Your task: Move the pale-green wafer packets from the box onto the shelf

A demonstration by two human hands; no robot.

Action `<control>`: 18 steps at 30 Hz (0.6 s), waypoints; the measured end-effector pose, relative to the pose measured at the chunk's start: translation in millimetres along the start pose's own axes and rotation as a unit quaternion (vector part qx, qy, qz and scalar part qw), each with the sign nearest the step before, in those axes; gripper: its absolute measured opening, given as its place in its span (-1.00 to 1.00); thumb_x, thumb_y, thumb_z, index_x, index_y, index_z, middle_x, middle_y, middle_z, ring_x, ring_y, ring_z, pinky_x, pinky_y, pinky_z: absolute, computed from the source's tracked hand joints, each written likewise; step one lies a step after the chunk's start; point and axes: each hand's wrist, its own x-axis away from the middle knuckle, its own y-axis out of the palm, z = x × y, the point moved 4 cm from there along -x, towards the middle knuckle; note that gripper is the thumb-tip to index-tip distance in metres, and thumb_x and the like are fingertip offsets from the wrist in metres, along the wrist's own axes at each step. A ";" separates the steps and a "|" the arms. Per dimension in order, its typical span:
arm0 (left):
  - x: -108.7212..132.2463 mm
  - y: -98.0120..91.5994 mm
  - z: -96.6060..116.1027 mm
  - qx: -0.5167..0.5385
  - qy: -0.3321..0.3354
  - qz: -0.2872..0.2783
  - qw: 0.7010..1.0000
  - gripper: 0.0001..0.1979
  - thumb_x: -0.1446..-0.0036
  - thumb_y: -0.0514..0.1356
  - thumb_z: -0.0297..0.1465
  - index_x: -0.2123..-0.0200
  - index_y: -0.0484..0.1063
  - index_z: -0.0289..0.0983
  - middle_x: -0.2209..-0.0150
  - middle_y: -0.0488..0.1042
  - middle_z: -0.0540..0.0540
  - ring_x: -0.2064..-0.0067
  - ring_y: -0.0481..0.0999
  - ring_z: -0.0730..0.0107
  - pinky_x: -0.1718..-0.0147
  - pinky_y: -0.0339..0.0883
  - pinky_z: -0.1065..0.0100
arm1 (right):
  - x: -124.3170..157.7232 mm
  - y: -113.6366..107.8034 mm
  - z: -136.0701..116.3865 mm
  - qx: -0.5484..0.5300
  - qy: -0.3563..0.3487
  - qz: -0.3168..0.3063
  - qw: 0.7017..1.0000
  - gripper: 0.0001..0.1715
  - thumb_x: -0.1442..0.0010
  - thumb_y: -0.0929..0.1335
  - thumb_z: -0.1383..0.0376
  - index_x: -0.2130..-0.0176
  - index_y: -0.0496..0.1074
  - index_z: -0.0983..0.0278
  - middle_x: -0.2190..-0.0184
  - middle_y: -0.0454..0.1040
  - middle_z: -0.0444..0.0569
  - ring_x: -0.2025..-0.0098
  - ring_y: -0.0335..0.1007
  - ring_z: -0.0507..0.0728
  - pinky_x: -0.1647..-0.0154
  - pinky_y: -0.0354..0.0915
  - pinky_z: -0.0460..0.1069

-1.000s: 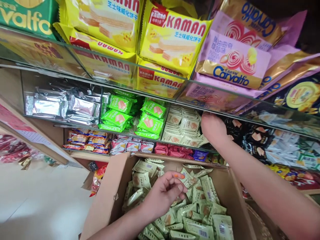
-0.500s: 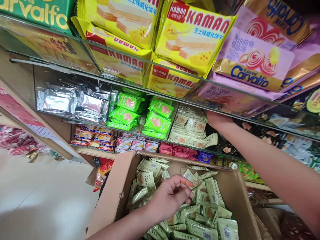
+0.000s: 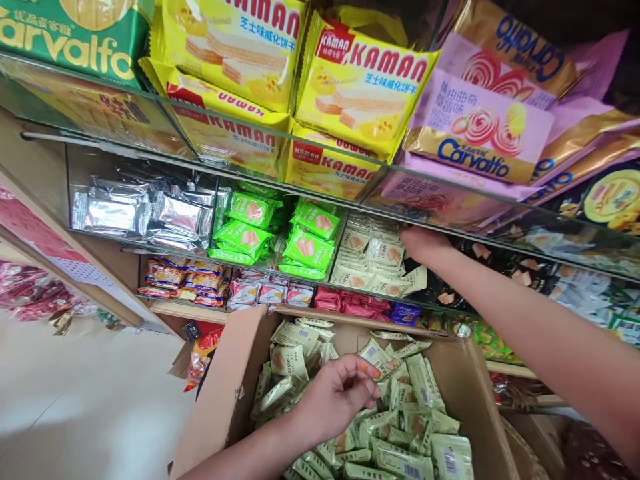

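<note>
My left hand hovers over an open cardboard box. Its fingers are loosely curled in toward the thumb, and I see nothing held in them. Below it in the box lie many small pale-green wrapped snack packets. My right hand reaches under the upper glass shelf, at the right side of a compartment of cream-coloured snack packets. The fingers of that hand are hidden, so what they touch or hold cannot be seen.
Yellow wafer packs and pink-and-gold cookie packs fill the shelf above. Silver packets and green packets sit left of the cream ones, black packets to the right. Glass edges border the compartments. Floor shows at left.
The view has shifted slightly, so the shelf goods sit a little further left. Both hands keep nearly the same places over the box and in the compartment.
</note>
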 end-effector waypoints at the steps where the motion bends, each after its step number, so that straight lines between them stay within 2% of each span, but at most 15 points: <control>1: -0.1 0.1 -0.3 -0.003 -0.001 0.000 1.000 -0.61 0.19 0.25 -0.14 0.40 0.33 -0.33 0.52 0.40 -0.01 0.52 0.34 0.51 0.43 0.21 0.39 | 2.5 0.9 -1.6 0.016 0.008 -0.003 1.000 -0.63 -0.11 0.17 0.41 0.13 0.41 0.46 0.22 0.45 0.30 0.10 0.34 0.26 0.09 0.17 0.09; 5: -0.5 -0.1 -1.4 -0.017 -0.001 -0.005 1.000 -0.63 0.17 0.25 -0.16 0.40 0.32 -0.34 0.51 0.39 0.00 0.52 0.33 0.52 0.43 0.20 0.39 | 6.9 2.0 -7.5 0.067 0.024 -0.007 0.997 -0.65 -0.05 0.20 0.49 0.18 0.44 0.47 0.26 0.47 0.34 0.10 0.34 0.31 0.14 0.22 0.11; 10: -1.3 -0.9 -3.0 -0.035 0.006 -0.010 0.999 -0.66 0.13 0.22 -0.20 0.39 0.30 -0.35 0.50 0.39 -0.01 0.51 0.31 0.53 0.43 0.19 0.38 | 6.9 4.2 -9.9 0.097 0.019 0.001 0.995 -0.70 -0.06 0.22 0.47 0.24 0.47 0.44 0.26 0.47 0.31 0.11 0.36 0.28 0.14 0.22 0.08; 18: -1.9 -0.7 -6.5 -0.033 -0.010 -0.012 0.999 -0.68 0.14 0.23 -0.23 0.40 0.29 -0.36 0.51 0.38 -0.01 0.51 0.30 0.53 0.45 0.17 0.39 | 10.6 3.2 -14.7 0.118 -0.001 0.045 0.992 -0.61 -0.10 0.16 0.49 0.12 0.40 0.47 0.25 0.46 0.34 0.14 0.38 0.28 0.17 0.24 0.10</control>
